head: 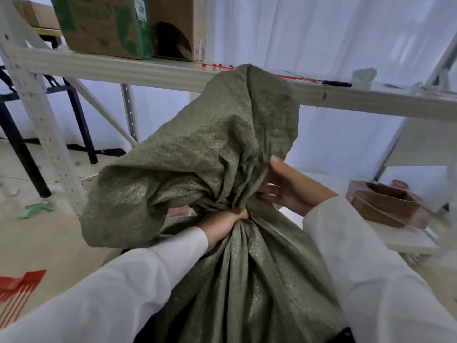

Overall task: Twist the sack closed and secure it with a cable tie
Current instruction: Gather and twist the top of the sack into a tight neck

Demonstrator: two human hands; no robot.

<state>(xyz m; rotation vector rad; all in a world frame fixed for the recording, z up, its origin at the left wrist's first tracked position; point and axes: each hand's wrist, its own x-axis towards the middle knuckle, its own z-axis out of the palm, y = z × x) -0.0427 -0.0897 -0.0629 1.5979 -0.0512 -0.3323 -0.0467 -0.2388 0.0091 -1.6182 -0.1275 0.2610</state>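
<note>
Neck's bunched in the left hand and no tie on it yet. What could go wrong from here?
1. Only the left hand clamps the sack neck; the right hand rests open on the folds, so the gather may loosen if that grip eases.
2. The red cable ties lie on the floor at the lower left, others on the shelf behind; reaching either probably frees a hand.
3. The floppy top could spill over and hide the neck.

Green-printed carton (103,26) on shelf (148,70); tape rolls, perhaps (385,204), right.

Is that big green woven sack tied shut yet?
Gathered, not tied. The green woven sack is bunched in the left hand; no cable tie circles its neck.
</note>
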